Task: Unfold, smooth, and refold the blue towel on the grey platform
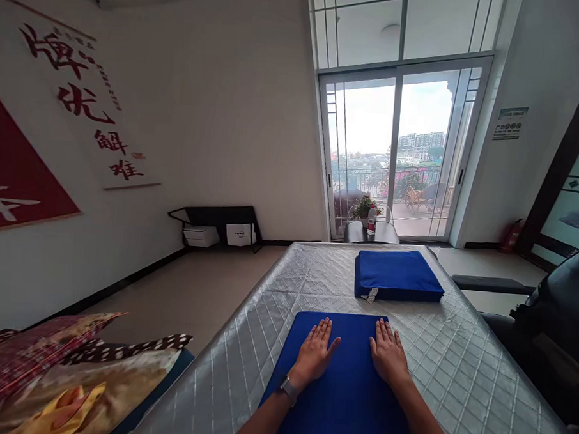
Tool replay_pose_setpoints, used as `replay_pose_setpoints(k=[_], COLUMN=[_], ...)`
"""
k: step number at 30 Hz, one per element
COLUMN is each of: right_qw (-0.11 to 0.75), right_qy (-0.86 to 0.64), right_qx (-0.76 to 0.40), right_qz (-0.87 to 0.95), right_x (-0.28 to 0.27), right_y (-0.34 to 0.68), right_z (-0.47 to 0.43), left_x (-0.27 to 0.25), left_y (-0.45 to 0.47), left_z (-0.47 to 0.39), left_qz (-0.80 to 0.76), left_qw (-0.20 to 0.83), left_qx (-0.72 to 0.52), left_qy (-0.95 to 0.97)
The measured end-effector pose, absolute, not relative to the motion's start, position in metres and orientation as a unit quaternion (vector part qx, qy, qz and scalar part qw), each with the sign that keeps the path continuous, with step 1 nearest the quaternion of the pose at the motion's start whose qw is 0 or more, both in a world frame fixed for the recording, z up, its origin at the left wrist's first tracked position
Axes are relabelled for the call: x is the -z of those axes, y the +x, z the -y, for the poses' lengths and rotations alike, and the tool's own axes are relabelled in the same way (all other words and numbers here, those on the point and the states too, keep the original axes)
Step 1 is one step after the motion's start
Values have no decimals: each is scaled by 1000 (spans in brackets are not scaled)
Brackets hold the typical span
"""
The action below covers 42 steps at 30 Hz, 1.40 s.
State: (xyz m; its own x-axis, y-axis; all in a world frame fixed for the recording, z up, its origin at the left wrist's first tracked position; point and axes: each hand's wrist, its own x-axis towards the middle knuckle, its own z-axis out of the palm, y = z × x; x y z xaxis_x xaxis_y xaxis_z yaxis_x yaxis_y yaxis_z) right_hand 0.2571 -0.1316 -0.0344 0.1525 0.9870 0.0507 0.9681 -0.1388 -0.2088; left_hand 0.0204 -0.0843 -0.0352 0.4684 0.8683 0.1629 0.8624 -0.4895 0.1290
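A flat blue fabric piece (pixel 344 386), dark and rectangular, lies on the silver quilted table cover (pixel 245 343) right in front of me. My left hand (pixel 315 352) rests palm down on its left part, fingers extended and thumb apart, with a watch at the wrist. Palm down near the right edge lies my right hand (pixel 389 352), its fingers stretched toward the far edge. Neither hand grips anything. Beyond them, toward the far right of the table, sits a stack of folded blue fabric (pixel 397 273) with a white tag (pixel 371 295) hanging at its front.
Patterned cushions and cloth (pixel 95 381) lie low at the left. A chair (pixel 371 232) holding a water bottle (pixel 372 219) and a plant stands past the table's far end. At right are a black armrest (pixel 490 284) and a dark seat. Sliding glass doors (pixel 398 151) are behind.
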Motion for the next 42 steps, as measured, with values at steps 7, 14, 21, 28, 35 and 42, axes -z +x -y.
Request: replay_pose_setpoints(k=[7, 14, 21, 28, 35, 42], right_qw=[77, 52, 45, 38, 40, 64], right_qy=[-754, -756, -754, -760, -750, -744], right_qx=[-33, -10, -2, 1, 22, -4], right_qz=[651, 652, 655, 649, 660, 665], right_x=[40, 44, 46, 37, 22, 32], right_y=[258, 258, 259, 253, 247, 240], right_z=[129, 127, 127, 130, 152, 185], left_x=[36, 38, 39, 39, 43, 56], left_y=[-38, -48, -49, -52, -56, -56], left_z=[75, 73, 73, 74, 73, 65], left_qz=[-559, -569, -571, -575, -572, -569], left_qw=[21, 12, 16, 16, 20, 6], left_qx=[-97, -126, -154, -171, -175, -170], left_qy=[823, 813, 806, 800, 801, 805])
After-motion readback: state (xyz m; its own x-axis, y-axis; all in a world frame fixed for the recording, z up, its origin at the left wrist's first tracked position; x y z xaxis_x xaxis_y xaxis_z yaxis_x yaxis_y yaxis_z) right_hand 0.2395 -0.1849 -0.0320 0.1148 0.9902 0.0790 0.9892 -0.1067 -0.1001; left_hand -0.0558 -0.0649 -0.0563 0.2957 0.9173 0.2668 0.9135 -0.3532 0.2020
